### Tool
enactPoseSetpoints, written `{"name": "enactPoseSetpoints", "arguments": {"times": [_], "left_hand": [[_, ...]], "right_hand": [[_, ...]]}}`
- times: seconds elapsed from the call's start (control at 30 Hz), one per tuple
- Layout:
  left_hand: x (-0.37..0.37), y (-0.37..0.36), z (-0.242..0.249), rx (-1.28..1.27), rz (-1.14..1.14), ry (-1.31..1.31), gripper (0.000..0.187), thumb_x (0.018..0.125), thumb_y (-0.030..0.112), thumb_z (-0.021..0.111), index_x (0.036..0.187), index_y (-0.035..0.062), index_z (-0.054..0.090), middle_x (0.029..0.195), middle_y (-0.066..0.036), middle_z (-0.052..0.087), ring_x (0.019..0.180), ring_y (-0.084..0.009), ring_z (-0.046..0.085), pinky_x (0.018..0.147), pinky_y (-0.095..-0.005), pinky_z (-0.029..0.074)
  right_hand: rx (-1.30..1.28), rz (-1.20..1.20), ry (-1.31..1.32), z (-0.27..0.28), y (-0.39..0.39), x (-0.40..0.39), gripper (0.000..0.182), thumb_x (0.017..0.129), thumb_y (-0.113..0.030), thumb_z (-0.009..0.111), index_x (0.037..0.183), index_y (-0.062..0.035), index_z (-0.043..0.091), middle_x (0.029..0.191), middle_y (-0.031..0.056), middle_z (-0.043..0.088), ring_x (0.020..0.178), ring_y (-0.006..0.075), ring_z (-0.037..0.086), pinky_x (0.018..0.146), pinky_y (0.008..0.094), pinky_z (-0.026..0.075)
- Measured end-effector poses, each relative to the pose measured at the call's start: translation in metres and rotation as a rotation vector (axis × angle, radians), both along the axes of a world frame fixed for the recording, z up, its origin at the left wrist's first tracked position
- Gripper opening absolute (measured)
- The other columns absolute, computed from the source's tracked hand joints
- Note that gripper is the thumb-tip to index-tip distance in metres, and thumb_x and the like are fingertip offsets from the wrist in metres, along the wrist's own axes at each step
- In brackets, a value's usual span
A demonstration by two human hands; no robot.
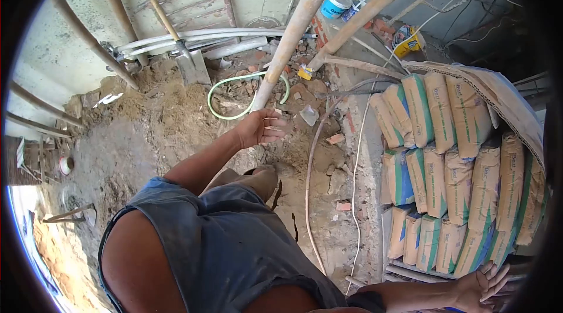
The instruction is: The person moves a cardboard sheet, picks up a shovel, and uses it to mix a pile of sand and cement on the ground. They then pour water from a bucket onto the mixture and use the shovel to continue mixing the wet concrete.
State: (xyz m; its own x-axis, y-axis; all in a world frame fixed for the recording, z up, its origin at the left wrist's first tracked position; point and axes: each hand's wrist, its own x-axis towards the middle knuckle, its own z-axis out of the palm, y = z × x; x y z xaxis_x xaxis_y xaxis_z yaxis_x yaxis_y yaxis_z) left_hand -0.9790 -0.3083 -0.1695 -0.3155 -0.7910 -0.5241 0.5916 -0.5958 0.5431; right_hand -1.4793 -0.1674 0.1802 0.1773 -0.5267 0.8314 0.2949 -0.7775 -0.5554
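My left hand (261,128) is out in front of my body, palm partly up, its fingers spread with nothing in them. It appears beside the lower end of a thick bamboo pole (293,37), near a light green hose (226,116). My right hand (481,285) is stretched out at the lower right, palm up, fingers apart and holding nothing. Just above it rises a stack of brown paper bags (451,181) with green and blue stripes, laid in several rows. A torn cardboard sheet (504,93) lies over the stack's far edge.
A shovel (190,64) leans by the wall near pale pipes (205,34) and a wooden frame (196,5). Other poles (358,14) slant across. A blue bucket (335,3) and a yellow container (407,43) stand at the back. Hoses (311,178) and rubble cross the dirt floor.
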Motion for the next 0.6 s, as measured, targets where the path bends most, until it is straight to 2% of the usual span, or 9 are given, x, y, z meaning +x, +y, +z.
{"name": "enactPoseSetpoints", "arguments": {"times": [0.07, 0.13, 0.2, 0.27, 0.37, 0.47, 0.5, 0.53, 0.6], "left_hand": [[0.032, 0.068, -0.021, 0.11, 0.058, -0.072, 0.032, 0.092, 0.032, 0.036, 0.111, 0.008, 0.044, 0.1, -0.008, 0.059, 0.085, -0.0237, 0.063, 0.064, -0.0309, 0.053], [0.06, 0.125, -0.03, 0.221, 0.107, -0.13, 0.032, 0.092, 0.032, 0.035, 0.111, 0.0083, 0.043, 0.102, -0.008, 0.058, 0.086, -0.0236, 0.062, 0.065, -0.0315, 0.052], [0.083, 0.179, -0.035, 0.286, 0.214, -0.069, 0.031, 0.092, 0.032, 0.035, 0.111, 0.0086, 0.043, 0.105, -0.007, 0.056, 0.086, -0.0236, 0.061, 0.068, -0.0328, 0.051], [0.099, 0.216, -0.045, 0.323, 0.25, -0.077, 0.032, 0.092, 0.032, 0.034, 0.112, 0.009, 0.043, 0.105, -0.007, 0.056, 0.086, -0.0238, 0.061, 0.069, -0.0348, 0.051], [0.121, 0.257, -0.055, 0.314, 0.286, -0.059, 0.033, 0.092, 0.032, 0.036, 0.115, 0.0095, 0.043, 0.103, -0.007, 0.056, 0.088, -0.0238, 0.06, 0.071, -0.0355, 0.05], [0.146, 0.284, -0.062, 0.227, 0.194, -0.132, 0.034, 0.091, 0.032, 0.037, 0.116, 0.0099, 0.042, 0.103, -0.007, 0.056, 0.089, -0.0235, 0.06, 0.071, -0.0339, 0.049], [0.157, 0.293, -0.075, 0.225, 0.155, -0.194, 0.034, 0.091, 0.032, 0.039, 0.117, 0.0102, 0.042, 0.103, -0.006, 0.057, 0.089, -0.0228, 0.06, 0.071, -0.0328, 0.049], [0.167, 0.302, -0.086, 0.233, 0.16, -0.198, 0.034, 0.091, 0.032, 0.039, 0.117, 0.0102, 0.042, 0.103, -0.006, 0.057, 0.089, -0.0228, 0.06, 0.071, -0.0328, 0.049], [0.205, 0.323, -0.106, 0.215, 0.072, -0.34, 0.034, 0.091, 0.031, 0.04, 0.117, 0.0097, 0.042, 0.103, -0.006, 0.057, 0.089, -0.0226, 0.06, 0.072, -0.0341, 0.048]], "right_hand": [[0.151, -0.975, -0.378, -0.025, -0.026, 0.072, 0.085, 0.086, -0.062, 0.023, 0.131, 0.0103, 0.022, 0.138, 0.0243, 0.026, 0.088, 0.0283, 0.047, 0.097, 0.043, 0.031], [0.303, -0.857, -0.411, -0.052, -0.051, 0.102, 0.088, 0.084, -0.065, 0.023, 0.134, 0.0078, 0.017, 0.14, 0.0232, 0.022, 0.095, 0.0282, 0.045, 0.092, 0.0413, 0.033], [0.45, -0.601, -0.454, -0.08, -0.077, 0.116, 0.09, 0.084, -0.065, 0.025, 0.136, 0.0069, 0.012, 0.141, 0.023, 0.019, 0.107, 0.029, 0.041, 0.095, 0.0422, 0.032], [0.538, -0.503, -0.502, -0.097, -0.09, 0.163, 0.091, 0.083, -0.066, 0.027, 0.136, 0.0071, 0.012, 0.141, 0.0234, 0.019, 0.121, 0.0307, 0.032, 0.101, 0.0441, 0.027], [0.591, -0.49, -0.459, -0.112, -0.084, 0.226, 0.092, 0.082, -0.066, 0.03, 0.135, 0.0075, 0.013, 0.141, 0.0245, 0.019, 0.128, 0.0323, 0.024, 0.105, 0.0457, 0.02], [0.602, -0.499, -0.431, -0.136, -0.069, 0.262, 0.089, 0.083, -0.064, 0.031, 0.134, 0.0082, 0.017, 0.141, 0.0243, 0.018, 0.13, 0.033, 0.02, 0.107, 0.0469, 0.016], [0.62, -0.503, -0.468, -0.148, -0.062, 0.274, 0.086, 0.084, -0.061, 0.033, 0.132, 0.0092, 0.022, 0.138, 0.0237, 0.025, 0.125, 0.0318, 0.028, 0.104, 0.0451, 0.021], [0.63, -0.499, -0.467, -0.163, -0.054, 0.284, 0.086, 0.084, -0.061, 0.033, 0.132, 0.0092, 0.022, 0.138, 0.0237, 0.025, 0.125, 0.0318, 0.028, 0.104, 0.0451, 0.021], [0.811, -0.493, -0.446, -0.208, -0.037, 0.298, 0.081, 0.084, -0.058, 0.039, 0.129, 0.0087, 0.028, 0.131, 0.021, 0.036, 0.115, 0.0278, 0.036, 0.099, 0.0419, 0.028]]}}
